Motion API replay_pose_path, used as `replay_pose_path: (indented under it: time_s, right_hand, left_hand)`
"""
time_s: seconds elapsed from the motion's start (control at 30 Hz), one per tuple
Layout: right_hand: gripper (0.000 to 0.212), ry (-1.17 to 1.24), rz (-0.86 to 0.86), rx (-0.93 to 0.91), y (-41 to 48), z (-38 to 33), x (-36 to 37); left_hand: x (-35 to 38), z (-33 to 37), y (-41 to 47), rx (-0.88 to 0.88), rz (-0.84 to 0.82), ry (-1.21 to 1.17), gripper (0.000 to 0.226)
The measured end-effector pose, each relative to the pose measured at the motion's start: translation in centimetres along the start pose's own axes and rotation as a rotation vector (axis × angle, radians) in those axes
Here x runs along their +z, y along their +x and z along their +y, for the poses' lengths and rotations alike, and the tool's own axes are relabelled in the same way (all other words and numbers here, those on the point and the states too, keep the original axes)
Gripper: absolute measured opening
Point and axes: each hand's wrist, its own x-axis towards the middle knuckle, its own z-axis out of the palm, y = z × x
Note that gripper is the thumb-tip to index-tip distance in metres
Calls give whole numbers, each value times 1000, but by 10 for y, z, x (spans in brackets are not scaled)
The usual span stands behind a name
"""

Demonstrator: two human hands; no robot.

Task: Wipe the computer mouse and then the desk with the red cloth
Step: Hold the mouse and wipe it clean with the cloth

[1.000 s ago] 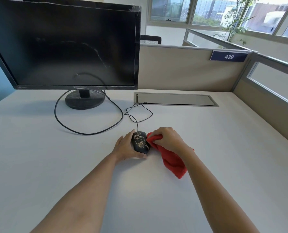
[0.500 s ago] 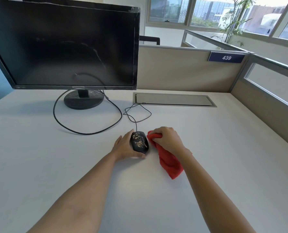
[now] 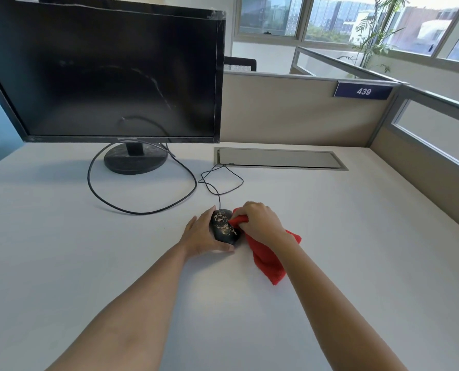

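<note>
Mouse: the black computer mouse (image 3: 224, 227) sits on the white desk (image 3: 356, 250), near its middle, its top flecked with pale, worn-looking patches.
Left hand: the left hand (image 3: 202, 235) cups the mouse's left side, thumb curled under its near end, holding it in place.
Right hand: the right hand (image 3: 260, 223) is closed around a bunched part of the red cloth (image 3: 267, 259) and presses that bunch against the mouse's right upper side.
Cloth: the loose remainder trails toward the person, lying flat on the desk under the right wrist.
Mouse cable: the thin cable (image 3: 220, 183) loops away from the mouse toward the grey cable hatch (image 3: 280, 159) set in the desk.
Monitor: a dark monitor (image 3: 110, 73) stands at the back left on a round base (its thicker black cord (image 3: 142, 191) lies in a wide loop, well apart from the hands).
Surroundings: beige partitions wall the desk at back and right; a blue plate (image 3: 363, 91) reads 439.
</note>
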Motion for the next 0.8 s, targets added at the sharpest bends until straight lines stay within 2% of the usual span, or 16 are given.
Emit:
replay_pose_path:
  time_s: [0.1,0.23,0.4,0.53,0.7,0.8]
  right_hand:
    - [33,16,-22,20,-5,6,-11]
    - [32,100,141,66,-2,-1,-8]
    - [31,126,91,48,-7,-9,6]
    - [27,45,12,33,-19,-1,0]
    - [29,52,186,54,-23,-11,-3]
    - [33,-49,160,-48,-24,-24,12]
  left_hand:
    - [0,0,-1,-4,4,1,135]
    - [0,0,0,-22,-6,6,137]
    - [0,2,-1,-31,7,-35,136]
    - [1,0,0,-10,17,-26,133]
    - [1,0,1,-10,5,-8,136]
    - [2,-1,1,-13,29,-16,131]
